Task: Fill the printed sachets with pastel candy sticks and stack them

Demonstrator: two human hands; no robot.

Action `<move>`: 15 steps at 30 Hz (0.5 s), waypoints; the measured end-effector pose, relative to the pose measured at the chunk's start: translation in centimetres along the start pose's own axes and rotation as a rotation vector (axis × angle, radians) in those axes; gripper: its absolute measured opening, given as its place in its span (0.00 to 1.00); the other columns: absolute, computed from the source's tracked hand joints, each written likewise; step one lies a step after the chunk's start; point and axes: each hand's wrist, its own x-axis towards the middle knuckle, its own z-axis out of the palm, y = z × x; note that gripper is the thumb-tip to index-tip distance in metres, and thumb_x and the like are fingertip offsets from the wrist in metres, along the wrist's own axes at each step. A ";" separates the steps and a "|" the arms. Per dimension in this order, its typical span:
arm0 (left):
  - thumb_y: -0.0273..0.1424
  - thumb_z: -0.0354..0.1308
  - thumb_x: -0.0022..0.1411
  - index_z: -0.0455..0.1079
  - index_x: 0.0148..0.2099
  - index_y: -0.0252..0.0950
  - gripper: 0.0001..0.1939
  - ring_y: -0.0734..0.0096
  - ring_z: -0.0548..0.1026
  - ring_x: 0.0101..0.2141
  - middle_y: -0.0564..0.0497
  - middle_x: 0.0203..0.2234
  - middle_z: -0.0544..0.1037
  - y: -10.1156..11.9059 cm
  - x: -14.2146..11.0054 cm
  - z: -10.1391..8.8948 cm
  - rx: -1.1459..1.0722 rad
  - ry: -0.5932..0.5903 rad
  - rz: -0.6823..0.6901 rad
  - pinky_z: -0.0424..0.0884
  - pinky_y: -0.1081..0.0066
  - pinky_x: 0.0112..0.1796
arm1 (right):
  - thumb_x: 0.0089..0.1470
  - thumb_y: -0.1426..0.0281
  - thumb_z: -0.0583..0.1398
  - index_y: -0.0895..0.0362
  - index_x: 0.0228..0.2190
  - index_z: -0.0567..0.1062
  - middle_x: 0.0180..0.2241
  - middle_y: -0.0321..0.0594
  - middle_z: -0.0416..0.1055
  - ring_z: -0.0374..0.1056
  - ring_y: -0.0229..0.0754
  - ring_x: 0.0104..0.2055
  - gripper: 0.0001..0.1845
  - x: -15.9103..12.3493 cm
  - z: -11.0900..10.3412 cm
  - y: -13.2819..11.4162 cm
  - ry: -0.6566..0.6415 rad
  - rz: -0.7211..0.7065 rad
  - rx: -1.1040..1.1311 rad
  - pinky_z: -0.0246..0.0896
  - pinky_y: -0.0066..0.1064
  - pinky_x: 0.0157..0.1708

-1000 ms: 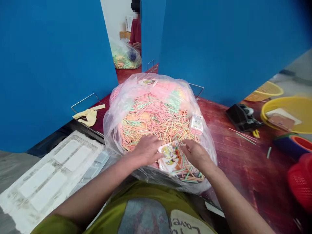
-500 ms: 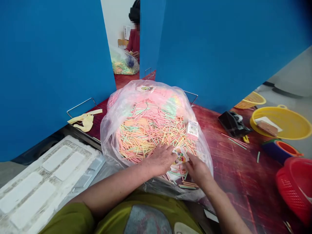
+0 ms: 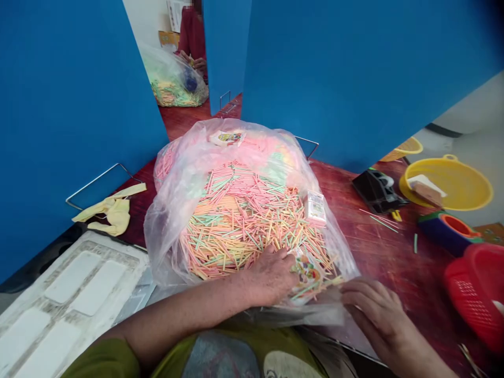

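A large clear plastic bag (image 3: 165, 231) lies open on the table, full of thin pastel sticks (image 3: 236, 210) in pink, orange, yellow and green. Over the front of the pile is my left hand (image 3: 273, 275), fingers curled at the left edge of a small printed clear packet (image 3: 307, 270); part of that edge is hidden under the hand. My right hand (image 3: 374, 307) is at the bag's front right edge, its fingers closed on the plastic. Another printed packet (image 3: 315, 207), white and pink, rests on the right of the pile. One more printed label (image 3: 228, 138) shows at the back.
Blue partitions (image 3: 354, 79) stand behind the bag. To the left are a white moulded tray (image 3: 90, 252) and a yellow cloth piece (image 3: 118, 212). A black tape dispenser (image 3: 378, 191), yellow basket (image 3: 472, 184) and red basket (image 3: 478, 294) are at right. A person (image 3: 191, 37) works beyond.
My right hand has left the printed packet and moved right to the bag's edge. My left hand has stayed by the packet. The view has shifted slightly.
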 end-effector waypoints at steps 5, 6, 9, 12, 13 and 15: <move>0.37 0.45 0.62 0.67 0.34 0.36 0.13 0.66 0.65 0.34 0.49 0.29 0.70 -1.5 -4.1 -4.1 -0.068 -0.041 -0.127 0.56 0.63 0.37 | 0.52 0.66 0.53 0.49 0.37 0.69 0.32 0.39 0.73 0.69 0.44 0.36 0.09 -0.1 -1.0 2.1 0.160 -0.082 -0.010 0.60 0.35 0.36; 0.42 0.44 0.62 0.67 0.35 0.36 0.17 0.66 0.65 0.34 0.49 0.29 0.70 -1.8 -5.5 -4.9 -0.091 -0.059 -0.141 0.56 0.63 0.37 | 0.52 0.65 0.53 0.49 0.35 0.69 0.29 0.37 0.74 0.70 0.43 0.33 0.08 -0.3 -0.4 2.4 0.147 -0.082 -0.044 0.61 0.34 0.33; 0.54 0.49 0.52 0.66 0.43 0.37 0.28 0.62 0.64 0.39 0.48 0.36 0.70 -1.9 -9.7 -6.0 -0.100 -0.085 -0.145 0.56 0.62 0.41 | 0.53 0.66 0.52 0.50 0.30 0.70 0.24 0.33 0.74 0.70 0.40 0.25 0.07 -1.0 2.0 3.4 0.068 -0.051 -0.095 0.61 0.30 0.25; 0.47 0.57 0.51 0.65 0.46 0.38 0.24 0.58 0.62 0.45 0.45 0.43 0.68 -1.4 -12.8 -5.1 0.014 -0.058 -0.241 0.53 0.57 0.46 | 0.53 0.65 0.51 0.52 0.28 0.70 0.23 0.34 0.74 0.70 0.39 0.24 0.09 -1.5 3.5 4.7 -0.039 0.094 -0.046 0.62 0.28 0.23; 0.41 0.57 0.53 0.67 0.44 0.39 0.18 0.58 0.62 0.45 0.46 0.43 0.68 -1.2 -13.4 -4.6 0.054 -0.035 -0.268 0.51 0.56 0.47 | 0.53 0.64 0.51 0.53 0.28 0.70 0.22 0.35 0.73 0.70 0.39 0.23 0.10 -1.4 3.6 5.1 -0.068 0.147 -0.039 0.62 0.28 0.22; 0.32 0.54 0.57 0.69 0.39 0.40 0.07 0.62 0.64 0.43 0.49 0.40 0.71 -0.9 -13.7 -3.5 0.119 0.043 -0.310 0.49 0.55 0.49 | 0.53 0.62 0.50 0.54 0.27 0.70 0.22 0.37 0.72 0.69 0.41 0.22 0.12 -1.0 3.3 5.5 -0.065 0.198 -0.058 0.61 0.29 0.21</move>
